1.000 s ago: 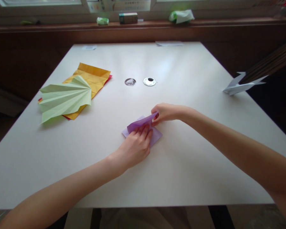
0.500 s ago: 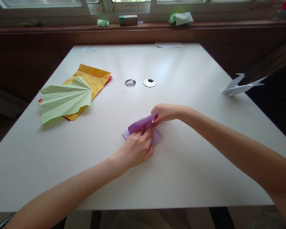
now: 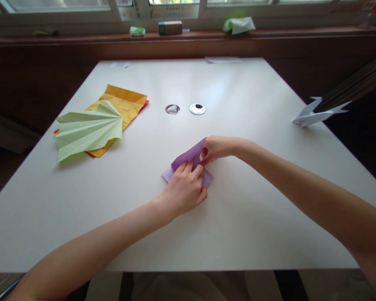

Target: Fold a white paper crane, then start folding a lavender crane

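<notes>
A small purple paper (image 3: 188,159), partly folded, lies near the middle of the white table (image 3: 238,217). My left hand (image 3: 184,190) presses on its near part, fingertips on the fold. My right hand (image 3: 217,148) pinches the paper's raised far corner between thumb and fingers and holds that flap up off the table. Much of the sheet is hidden under my left hand.
A pale green pleated paper fan (image 3: 87,129) rests on yellow and red sheets (image 3: 127,102) at the left. Two round metal fittings (image 3: 197,109) sit mid-table. A white folded paper shape (image 3: 316,115) stands at the right edge. Small boxes and packets line the window sill (image 3: 171,27).
The raised purple flap has been lifted a bit higher and pulled over by my right hand. My left hand has shifted slightly right on the paper.
</notes>
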`<state>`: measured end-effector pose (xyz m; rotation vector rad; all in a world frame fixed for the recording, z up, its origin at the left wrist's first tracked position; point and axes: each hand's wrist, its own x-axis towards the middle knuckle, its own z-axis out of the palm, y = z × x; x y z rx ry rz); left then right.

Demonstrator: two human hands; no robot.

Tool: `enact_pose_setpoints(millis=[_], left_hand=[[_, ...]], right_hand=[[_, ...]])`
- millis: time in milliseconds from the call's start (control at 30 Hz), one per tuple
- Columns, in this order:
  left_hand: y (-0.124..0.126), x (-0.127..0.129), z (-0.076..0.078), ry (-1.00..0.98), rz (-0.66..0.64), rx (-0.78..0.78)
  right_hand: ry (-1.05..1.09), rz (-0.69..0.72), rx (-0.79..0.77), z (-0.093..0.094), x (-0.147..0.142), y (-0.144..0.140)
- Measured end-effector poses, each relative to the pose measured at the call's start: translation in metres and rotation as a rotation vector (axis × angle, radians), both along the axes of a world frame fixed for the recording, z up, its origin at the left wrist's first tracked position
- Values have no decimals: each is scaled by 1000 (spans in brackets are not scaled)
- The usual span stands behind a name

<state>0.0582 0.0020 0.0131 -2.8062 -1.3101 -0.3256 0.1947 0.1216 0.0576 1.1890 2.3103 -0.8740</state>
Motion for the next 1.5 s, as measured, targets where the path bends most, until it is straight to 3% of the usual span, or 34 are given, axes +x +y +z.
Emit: enact_pose_setpoints(millis=[767,1167,1400,1500], left_hand=[[-79,-14,-3,53,74,109],[-88,-21,8,72,167,85],[-93,-24,8,121,134,36],[-87,-29,15,23,98,-4]], right_hand=[[-10,-7,17,-2,5,3],[1,0,20,-4,6,4],[-1,9,26,-5,7,5],[10,-9,27,-7,7,5]])
